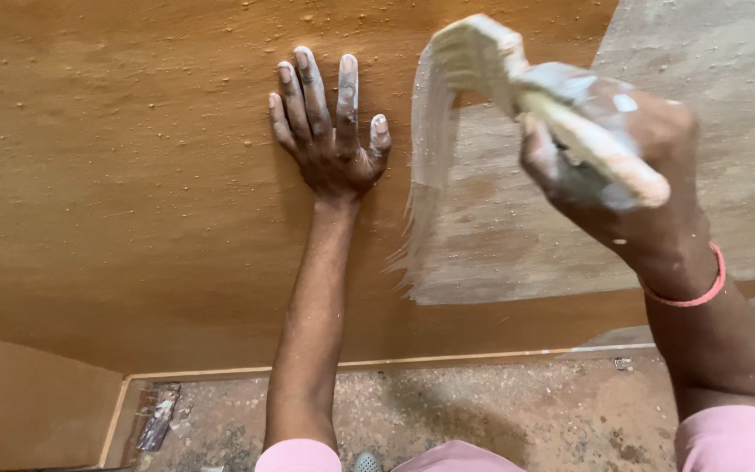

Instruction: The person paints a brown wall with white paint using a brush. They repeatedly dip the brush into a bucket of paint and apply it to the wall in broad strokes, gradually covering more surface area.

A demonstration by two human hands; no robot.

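The left hand [329,131] is lying flat and open on the orange wall [133,192], holding nothing. The right hand [613,166] is closing its grip around a wide brush [474,96], whose bristles are touching the wall beside a pale painted patch [570,245].

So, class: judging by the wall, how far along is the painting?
Done: a pale coated patch on the wall's right side. In hand: the right hand sweeps a wide brush along the patch's edge, while the left hand presses flat on the wall. Left: the large orange-brown area.
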